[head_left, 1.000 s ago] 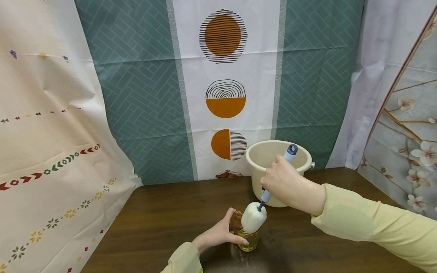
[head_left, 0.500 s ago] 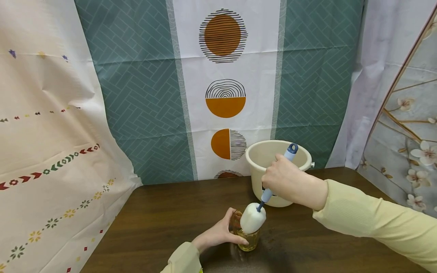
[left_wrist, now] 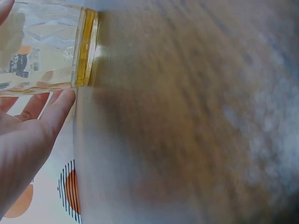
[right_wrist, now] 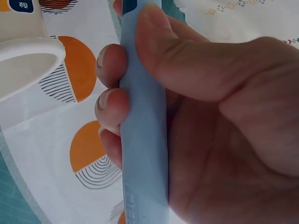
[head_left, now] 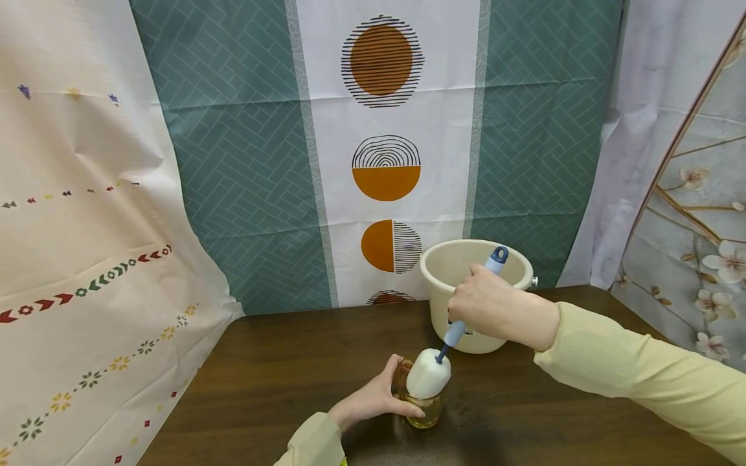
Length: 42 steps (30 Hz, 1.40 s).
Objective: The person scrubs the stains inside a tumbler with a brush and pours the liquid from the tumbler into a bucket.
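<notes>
From where I stand, the left hand is wrapped round the glass on the table, well forward of its back edge. The right hand grips the brush, sponge partly inside. I'd brace the glass firmly and angle the brush straighter, so pushing doesn't tip it.

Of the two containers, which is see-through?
The amber glass gripped by the left hand; the larger cream bucket, farther back, is opaque.
</notes>
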Each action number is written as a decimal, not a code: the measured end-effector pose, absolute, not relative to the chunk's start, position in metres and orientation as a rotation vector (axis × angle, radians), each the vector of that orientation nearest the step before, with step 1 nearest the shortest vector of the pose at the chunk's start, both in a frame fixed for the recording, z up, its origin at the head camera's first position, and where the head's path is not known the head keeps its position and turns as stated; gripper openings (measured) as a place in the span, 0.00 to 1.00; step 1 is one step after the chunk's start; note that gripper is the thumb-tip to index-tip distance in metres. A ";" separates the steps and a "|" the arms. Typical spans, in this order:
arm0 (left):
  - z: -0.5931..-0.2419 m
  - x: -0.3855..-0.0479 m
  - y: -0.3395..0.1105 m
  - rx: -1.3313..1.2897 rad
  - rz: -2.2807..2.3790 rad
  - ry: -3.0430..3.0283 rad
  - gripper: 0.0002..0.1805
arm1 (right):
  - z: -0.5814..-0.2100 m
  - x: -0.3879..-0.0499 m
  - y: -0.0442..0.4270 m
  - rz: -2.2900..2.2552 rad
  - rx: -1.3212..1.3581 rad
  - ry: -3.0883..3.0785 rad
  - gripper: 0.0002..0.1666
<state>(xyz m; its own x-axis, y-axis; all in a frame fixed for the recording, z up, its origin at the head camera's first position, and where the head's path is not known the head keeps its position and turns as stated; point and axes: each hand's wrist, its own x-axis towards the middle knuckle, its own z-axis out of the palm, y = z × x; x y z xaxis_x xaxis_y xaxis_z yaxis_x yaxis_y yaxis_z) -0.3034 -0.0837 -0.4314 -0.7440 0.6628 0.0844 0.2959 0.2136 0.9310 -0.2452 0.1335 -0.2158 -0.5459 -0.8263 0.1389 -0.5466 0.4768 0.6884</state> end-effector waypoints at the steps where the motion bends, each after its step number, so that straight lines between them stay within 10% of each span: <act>1: -0.432 -0.303 -0.084 0.901 1.541 2.164 0.35 | -0.216 -0.246 0.134 -0.815 1.144 -2.271 0.13; 42: -0.431 -0.304 -0.084 0.877 1.531 2.164 0.36 | -0.236 -0.254 0.125 -0.817 1.130 -2.253 0.12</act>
